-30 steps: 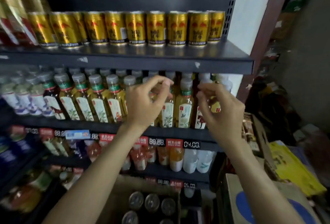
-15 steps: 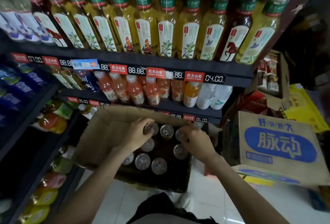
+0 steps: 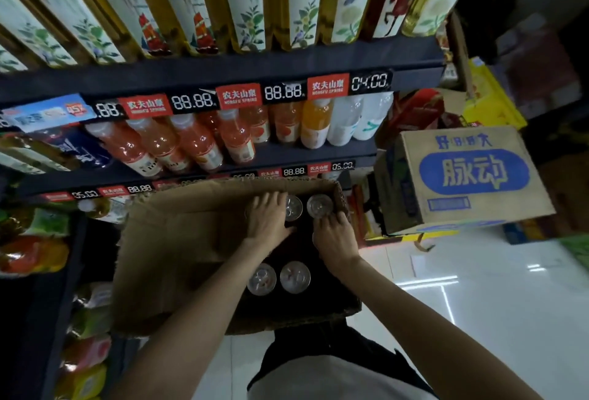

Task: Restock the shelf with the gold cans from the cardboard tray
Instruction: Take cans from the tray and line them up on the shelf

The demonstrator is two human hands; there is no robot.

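The cardboard tray (image 3: pixel 172 250) sits low in front of the shelves, its left flap folded open. Only the silver tops of the gold cans show: two at the far end (image 3: pixel 319 205) and two nearer me (image 3: pixel 262 278). My left hand (image 3: pixel 267 219) reaches down into the tray, fingers curled over a can at the far left that it mostly hides. My right hand (image 3: pixel 334 240) grips another can from above, just behind the far-right can. The top shelf with the gold can row is out of view.
Tea bottles (image 3: pixel 242 1) line the shelf above, and orange and white drink bottles (image 3: pixel 236 138) fill the shelf right behind the tray. A closed carton with a blue label (image 3: pixel 471 173) stands to the right. White tiled floor (image 3: pixel 478 288) lies at lower right.
My view has dropped from the top shelf to the tray. Both hands came down from the bottle shelf into the tray and now close over cans.
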